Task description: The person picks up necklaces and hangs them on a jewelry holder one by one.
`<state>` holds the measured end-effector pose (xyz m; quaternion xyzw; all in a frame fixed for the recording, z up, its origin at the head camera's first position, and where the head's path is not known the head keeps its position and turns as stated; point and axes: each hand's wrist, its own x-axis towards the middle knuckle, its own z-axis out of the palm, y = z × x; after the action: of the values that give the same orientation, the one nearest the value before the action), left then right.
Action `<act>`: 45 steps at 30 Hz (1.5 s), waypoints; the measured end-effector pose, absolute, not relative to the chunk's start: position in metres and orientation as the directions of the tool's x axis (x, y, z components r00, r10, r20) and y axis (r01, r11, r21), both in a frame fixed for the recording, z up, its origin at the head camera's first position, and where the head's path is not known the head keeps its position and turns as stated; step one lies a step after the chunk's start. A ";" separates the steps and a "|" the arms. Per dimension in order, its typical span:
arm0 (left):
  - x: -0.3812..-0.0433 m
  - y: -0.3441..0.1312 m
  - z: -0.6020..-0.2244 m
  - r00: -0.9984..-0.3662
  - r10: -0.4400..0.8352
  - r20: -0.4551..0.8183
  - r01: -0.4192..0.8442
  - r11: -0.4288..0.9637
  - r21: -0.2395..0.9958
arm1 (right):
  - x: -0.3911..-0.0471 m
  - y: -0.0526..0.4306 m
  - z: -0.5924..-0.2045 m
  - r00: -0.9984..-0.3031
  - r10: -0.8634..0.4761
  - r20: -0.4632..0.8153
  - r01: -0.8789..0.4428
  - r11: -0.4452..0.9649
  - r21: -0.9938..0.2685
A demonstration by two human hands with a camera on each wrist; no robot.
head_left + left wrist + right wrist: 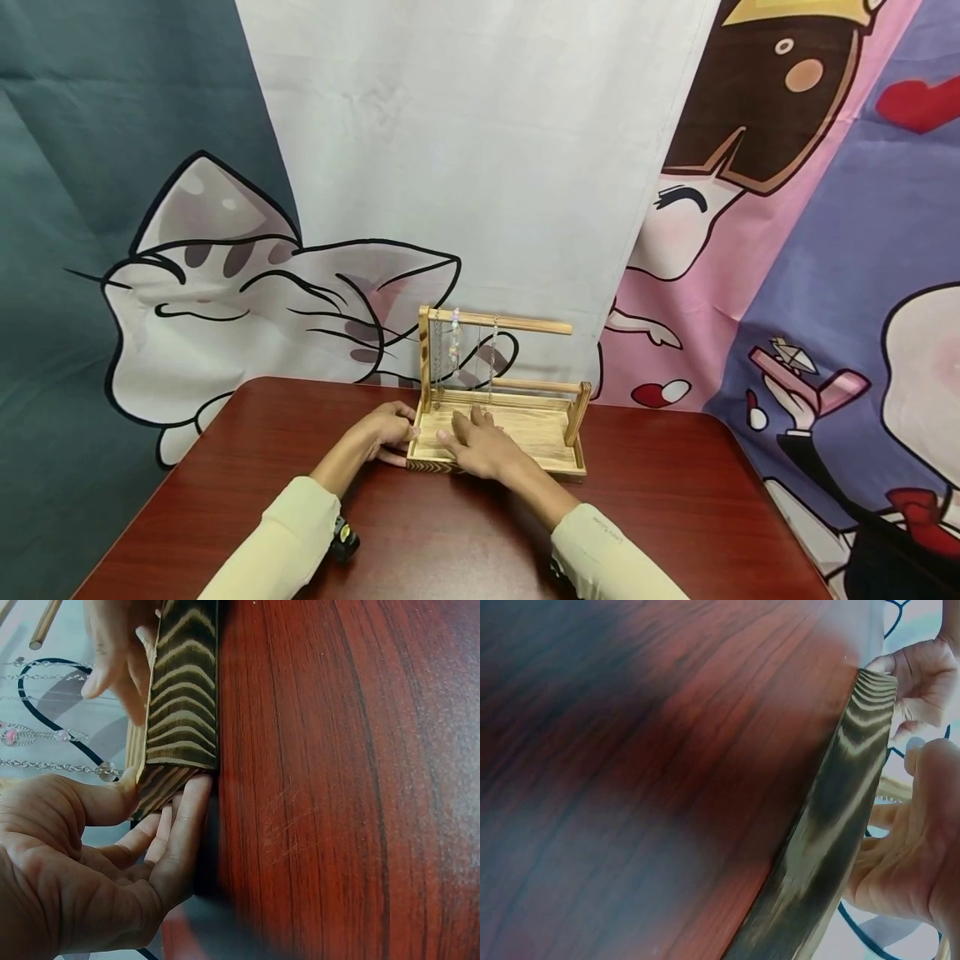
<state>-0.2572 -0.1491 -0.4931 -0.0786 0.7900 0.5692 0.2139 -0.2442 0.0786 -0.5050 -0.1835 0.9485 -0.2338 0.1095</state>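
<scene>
A wooden jewelry stand (543,427) with a shallow tray base sits on the table. Its upper bar (525,322) runs from the left post, and a lower bar (547,386) from the right post. Chain necklaces (492,358) and a strand with pink and pale beads (454,337) hang from the upper bar. My left hand (388,427) grips the tray's left end; in the left wrist view its thumb (112,801) presses the rim and its fingers lie against the end wall. Over the tray's front edge reaches my right hand (480,446), fingers extended, holding nothing visible.
The dark red wooden table (645,500) extends around the stand. Behind its back edge hangs a printed cloth (480,150) with cartoon figures. A small black device (344,540) is at the left sleeve.
</scene>
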 end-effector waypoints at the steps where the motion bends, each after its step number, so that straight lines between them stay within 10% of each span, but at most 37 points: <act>1: -0.257 -0.149 -0.493 -0.896 0.118 -0.428 -0.368 0.341 0.865 | -0.246 0.081 -0.505 -0.910 -0.401 -0.109 -0.299 0.814 -0.497; 15: -0.256 -0.149 -0.492 -0.892 0.128 -0.434 -0.377 0.321 0.869 | -0.266 0.139 -0.501 -0.913 -0.340 0.224 -0.407 0.734 -0.544; 27: -0.256 -0.148 -0.492 -0.890 0.117 -0.441 -0.385 0.324 0.864 | -0.323 0.196 -0.593 -0.777 -0.560 0.287 -0.629 0.700 -0.338; 34: -0.257 -0.149 -0.491 -0.890 0.125 -0.439 -0.382 0.322 0.866 | -0.304 0.199 -0.560 -0.762 -0.592 0.262 -0.647 0.709 -0.280; 45: -0.257 -0.149 -0.492 -0.890 0.122 -0.439 -0.381 0.328 0.865 | -0.324 0.194 -0.579 -0.902 -0.375 0.214 -0.432 0.806 -0.405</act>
<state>-0.2572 -0.1490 -0.4924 -0.0826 0.7847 0.5739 0.2191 -0.3241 0.1937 -0.5795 -0.2128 0.9482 -0.2277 -0.0619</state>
